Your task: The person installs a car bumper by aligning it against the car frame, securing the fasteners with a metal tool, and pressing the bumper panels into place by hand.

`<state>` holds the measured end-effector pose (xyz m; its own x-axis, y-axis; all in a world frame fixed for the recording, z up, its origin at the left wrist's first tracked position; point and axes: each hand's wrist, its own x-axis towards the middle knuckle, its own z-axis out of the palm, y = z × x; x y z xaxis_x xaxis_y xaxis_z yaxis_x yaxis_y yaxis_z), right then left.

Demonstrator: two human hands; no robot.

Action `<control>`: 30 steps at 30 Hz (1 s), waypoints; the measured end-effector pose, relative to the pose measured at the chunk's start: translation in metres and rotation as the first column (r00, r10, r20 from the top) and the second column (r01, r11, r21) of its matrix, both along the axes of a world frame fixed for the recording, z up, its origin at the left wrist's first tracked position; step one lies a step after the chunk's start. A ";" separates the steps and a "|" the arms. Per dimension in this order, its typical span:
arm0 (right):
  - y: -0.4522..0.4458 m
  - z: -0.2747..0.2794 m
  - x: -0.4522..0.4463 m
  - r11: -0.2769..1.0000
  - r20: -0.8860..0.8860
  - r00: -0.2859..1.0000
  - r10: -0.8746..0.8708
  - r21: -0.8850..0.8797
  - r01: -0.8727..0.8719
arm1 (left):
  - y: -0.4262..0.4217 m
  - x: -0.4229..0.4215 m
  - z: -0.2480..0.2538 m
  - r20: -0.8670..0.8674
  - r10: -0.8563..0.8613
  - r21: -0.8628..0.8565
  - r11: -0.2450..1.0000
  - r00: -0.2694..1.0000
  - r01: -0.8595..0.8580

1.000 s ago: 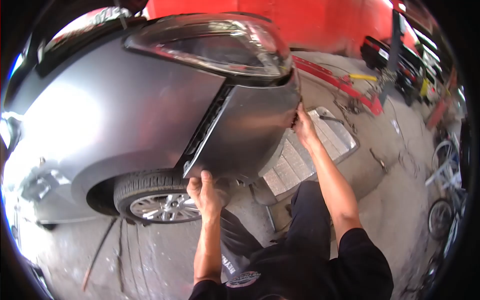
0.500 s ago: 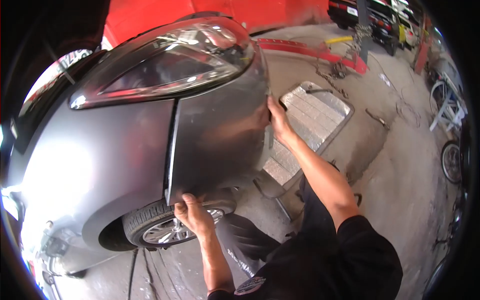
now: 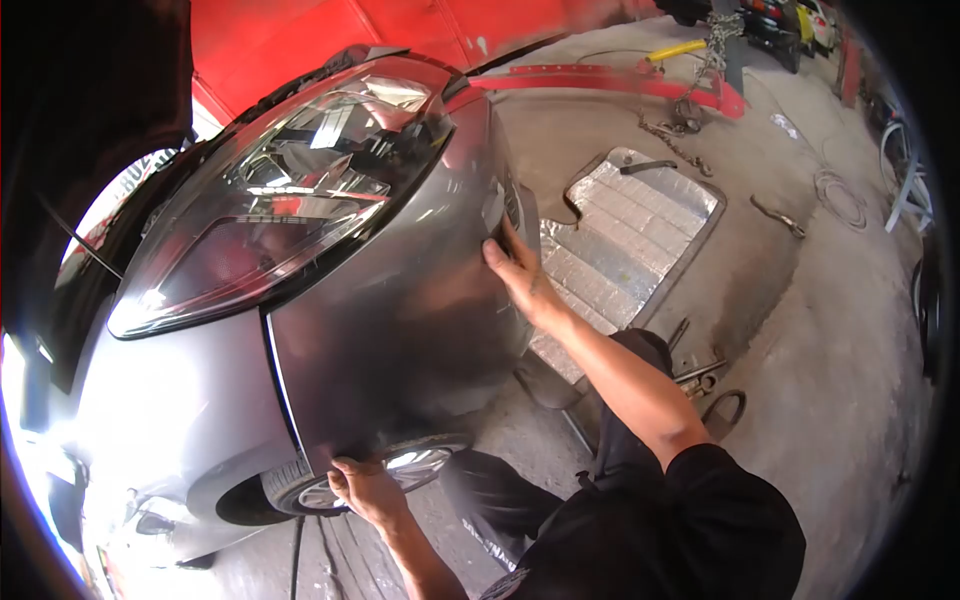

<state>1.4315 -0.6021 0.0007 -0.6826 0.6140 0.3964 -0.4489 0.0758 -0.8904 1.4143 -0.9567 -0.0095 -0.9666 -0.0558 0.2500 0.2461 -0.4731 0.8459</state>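
Observation:
A grey bumper (image 3: pixel 390 310) sits beside the grey fender (image 3: pixel 190 390), below a clear headlight (image 3: pixel 290 190). A narrow gap runs between bumper and fender. My left hand (image 3: pixel 368 490) grips the bumper's lower corner above the wheel (image 3: pixel 415 462), thumb on the outer face and fingers hidden behind the edge. Farther right, my right hand (image 3: pixel 520 275) holds the bumper's front side, its thumb on the surface and its other fingers partly hidden at an opening.
A silver foil mat (image 3: pixel 640 225) lies on the floor to the right. Beyond it are a red metal arm (image 3: pixel 610 82), a chain (image 3: pixel 680 150) and a coiled cable (image 3: pixel 840 200). Tools (image 3: pixel 700 380) lie near my right knee. A red wall (image 3: pixel 300 40) stands behind the car.
The view has shifted closer to the headlight. The gap between bumper and fender has narrowed, with the bumper closer to the fender and headlight. Both hands still hold the bumper.

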 end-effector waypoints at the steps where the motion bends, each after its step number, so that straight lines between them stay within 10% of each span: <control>1: -0.007 -0.006 0.001 1.000 0.000 1.000 -0.004 0.002 0.004 | -0.005 0.002 0.000 -0.037 -0.009 -0.015 1.000 0.999 0.009; 9: 0.006 0.003 0.006 0.985 0.166 0.986 -0.032 0.170 0.004 | 0.005 0.003 -0.009 0.037 0.275 -0.081 0.959 0.961 -0.271; 12: 0.006 0.007 0.006 0.980 0.016 0.981 0.195 0.044 -0.195 | 0.006 0.006 -0.008 -0.053 0.053 0.080 0.996 0.997 -0.049; 30: 0.011 0.012 0.012 0.945 0.091 0.945 0.313 0.065 -0.319 | 0.030 -0.002 0.024 0.019 0.059 0.126 0.990 0.998 -0.061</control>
